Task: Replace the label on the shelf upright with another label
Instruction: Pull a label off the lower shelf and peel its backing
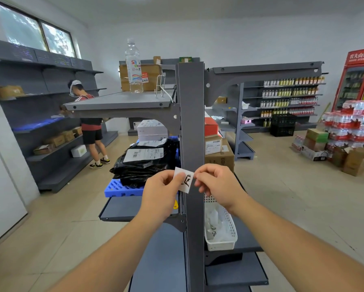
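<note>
The grey shelf upright (191,123) rises straight in front of me, with a shelf board (122,101) branching off to its left that carries a clear water bottle (133,66) whose wrapper reads "Sh" in red over a rainbow stripe. Far right stands a red drinks fridge (356,77) with white Chinese characters across its top (too small for me to read surely). A white basket (223,228) sits just right of the upright. My left hand (162,190) and right hand (217,184) both pinch the white label (184,179), which bears a black handwritten character, held against the upright's face.
</note>
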`<state>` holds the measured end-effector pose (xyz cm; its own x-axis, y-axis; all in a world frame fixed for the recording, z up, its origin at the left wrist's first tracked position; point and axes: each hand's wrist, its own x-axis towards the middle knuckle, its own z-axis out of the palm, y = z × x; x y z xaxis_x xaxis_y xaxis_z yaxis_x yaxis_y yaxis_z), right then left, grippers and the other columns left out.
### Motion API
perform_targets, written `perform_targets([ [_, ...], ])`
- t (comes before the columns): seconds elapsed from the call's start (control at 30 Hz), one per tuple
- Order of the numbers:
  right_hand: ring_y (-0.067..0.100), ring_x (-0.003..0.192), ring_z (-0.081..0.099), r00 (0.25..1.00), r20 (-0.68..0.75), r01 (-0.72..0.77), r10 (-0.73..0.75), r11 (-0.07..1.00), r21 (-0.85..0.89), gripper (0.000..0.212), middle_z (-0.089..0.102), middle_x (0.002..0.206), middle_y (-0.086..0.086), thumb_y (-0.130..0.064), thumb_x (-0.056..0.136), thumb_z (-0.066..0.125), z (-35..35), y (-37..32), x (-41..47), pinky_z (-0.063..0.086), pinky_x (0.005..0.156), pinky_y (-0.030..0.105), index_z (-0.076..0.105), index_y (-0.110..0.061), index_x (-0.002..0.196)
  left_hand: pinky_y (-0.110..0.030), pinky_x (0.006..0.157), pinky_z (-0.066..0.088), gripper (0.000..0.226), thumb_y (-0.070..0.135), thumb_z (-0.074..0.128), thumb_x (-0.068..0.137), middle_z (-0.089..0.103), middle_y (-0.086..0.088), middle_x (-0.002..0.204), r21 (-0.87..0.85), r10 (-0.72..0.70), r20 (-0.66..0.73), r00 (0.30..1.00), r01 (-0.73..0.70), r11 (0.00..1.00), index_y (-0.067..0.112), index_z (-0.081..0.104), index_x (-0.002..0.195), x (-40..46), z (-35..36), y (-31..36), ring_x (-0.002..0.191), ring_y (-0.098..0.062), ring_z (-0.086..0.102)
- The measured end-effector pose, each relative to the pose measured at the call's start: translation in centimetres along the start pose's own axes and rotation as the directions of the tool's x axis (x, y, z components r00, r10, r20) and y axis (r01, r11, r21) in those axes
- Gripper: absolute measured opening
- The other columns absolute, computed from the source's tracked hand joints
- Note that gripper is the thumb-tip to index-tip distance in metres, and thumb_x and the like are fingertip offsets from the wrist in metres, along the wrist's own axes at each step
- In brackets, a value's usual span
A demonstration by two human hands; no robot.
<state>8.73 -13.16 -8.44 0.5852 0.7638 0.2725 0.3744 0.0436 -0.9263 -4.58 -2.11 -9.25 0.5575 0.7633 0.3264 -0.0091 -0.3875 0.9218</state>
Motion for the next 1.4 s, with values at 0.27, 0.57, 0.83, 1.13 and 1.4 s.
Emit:
perform_targets([
  [0.27, 0.008, 0.06, 0.063, 1.0, -0.009, 0.008, -0.008, 0.999, -0.031, 0.018, 0.074, 0.07, -0.003, -0.017, 0.097, 0.066, -1.0, -0.1, 0.2, 0.051, 0.064, 0.032, 0.076, -0.02, 0.083, -0.02, 0.061, 0.05, 0.02, 0.027, 0.067, 0.098, 0.078, 0.006, 0.074, -0.018, -0.002, 0.029, 1.0, 0.003, 1.0, 0.022, 0.08, 0.084, -0.1, 0.2, 0.2, 0.061, -0.001, 0.062],
  [0.57, 0.006, 0.061, 0.064, 0.999, 0.0, 0.034, -0.034, 0.996, -0.082, 0.016, 0.074, 0.069, -0.003, -0.017, 0.096, 0.066, -0.8, -0.3, 0.2, 0.055, 0.068, 0.033, 0.075, -0.019, 0.083, -0.016, 0.052, 0.042, 0.021, 0.028, 0.067, 0.098, 0.077, -0.003, 0.076, 0.018, 0.018, 0.039, 0.999, -0.019, 1.0, 0.022, 0.08, 0.083, 0.1, 0.0, -0.1, 0.055, -0.005, 0.053],
  [0.83, 0.002, 0.061, 0.062, 0.997, 0.029, 0.068, -0.065, 0.99, -0.127, 0.02, 0.072, 0.068, -0.006, -0.015, 0.097, 0.065, -0.4, -0.2, 0.4, 0.054, 0.065, 0.022, 0.074, -0.024, 0.081, -0.019, 0.051, 0.042, 0.02, 0.031, 0.066, 0.097, 0.076, -0.009, 0.077, 0.043, 0.01, 0.038, 0.999, -0.012, 0.999, 0.023, 0.079, 0.084, 0.5, -0.2, -0.4, 0.054, -0.008, 0.051],
  [1.13, 0.001, 0.063, 0.064, 0.997, 0.031, 0.075, -0.071, 0.987, -0.145, 0.017, 0.073, 0.07, -0.006, -0.016, 0.097, 0.064, -0.3, -0.1, 0.6, 0.056, 0.068, 0.021, 0.075, -0.023, 0.085, -0.02, 0.051, 0.043, 0.021, 0.031, 0.066, 0.098, 0.076, -0.009, 0.077, 0.055, 0.014, 0.045, 0.999, -0.016, 0.998, 0.025, 0.08, 0.084, 0.9, -0.3, -0.7, 0.056, -0.01, 0.052],
  [1.4, 0.001, 0.062, 0.064, 0.997, 0.027, 0.072, -0.068, 0.984, -0.162, 0.019, 0.073, 0.068, -0.005, -0.016, 0.096, 0.064, -0.1, 0.2, 0.9, 0.055, 0.066, 0.022, 0.075, -0.022, 0.082, -0.034, 0.063, 0.05, 0.018, 0.029, 0.067, 0.097, 0.078, -0.006, 0.078, 0.037, 0.002, 0.035, 0.999, -0.003, 0.999, 0.024, 0.08, 0.084, 1.1, -0.1, -1.2, 0.066, -0.015, 0.06],
])
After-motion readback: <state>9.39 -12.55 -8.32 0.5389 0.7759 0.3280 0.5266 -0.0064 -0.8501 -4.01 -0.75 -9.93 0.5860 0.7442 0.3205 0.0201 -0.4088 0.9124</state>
